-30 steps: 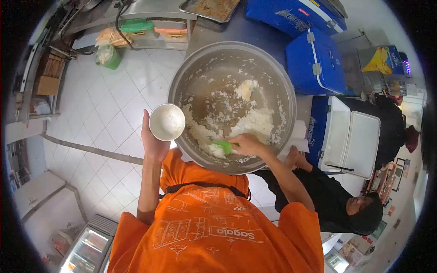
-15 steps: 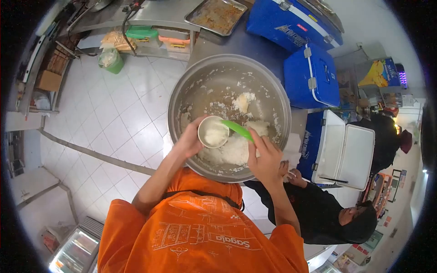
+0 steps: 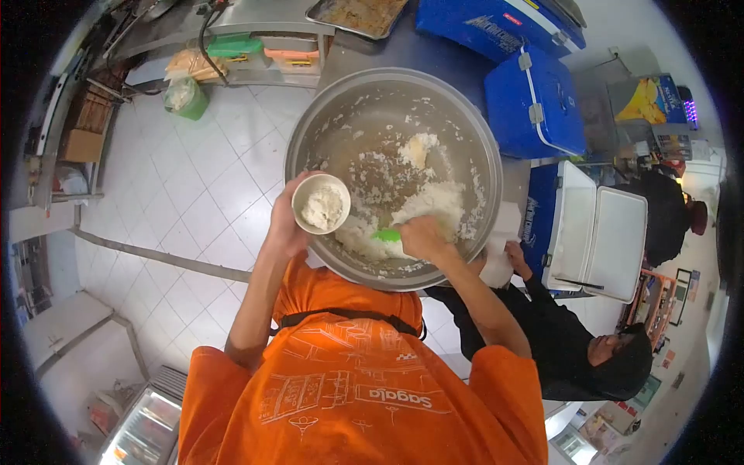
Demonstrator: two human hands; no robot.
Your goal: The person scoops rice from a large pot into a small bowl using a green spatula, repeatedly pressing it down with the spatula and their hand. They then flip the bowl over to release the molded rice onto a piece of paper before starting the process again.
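Observation:
My left hand [image 3: 285, 221] is closed around a small pale bowl [image 3: 343, 215], held over the near left rim of a big round metal pot [image 3: 372, 97]. White rice [image 3: 321, 206] fills part of the bowl. Inside the pot, my right hand [image 3: 426, 238] grips a green rice paddle [image 3: 388, 235]; its lower part is hidden by the hand and the rice. A mound of cooked rice [image 3: 435, 201] covers the pot's near side, and a yellowish-white clump [image 3: 418, 149] sits farther back. Loose grains stick to the floor and walls of the pot.
Blue coolers [image 3: 535, 108] stand right of the pot, beside an open cooler [image 3: 577, 240] with a white interior. A co-worker in black [image 3: 558, 341] is close on my right. A metal tray [image 3: 360, 14] lies behind the pot. A green bin [image 3: 186, 101] stands on the tiles.
The bowl has moved left, away from the paddle, toward the pot's rim. My right hand has lowered the paddle from the bowl to the rice in the pot.

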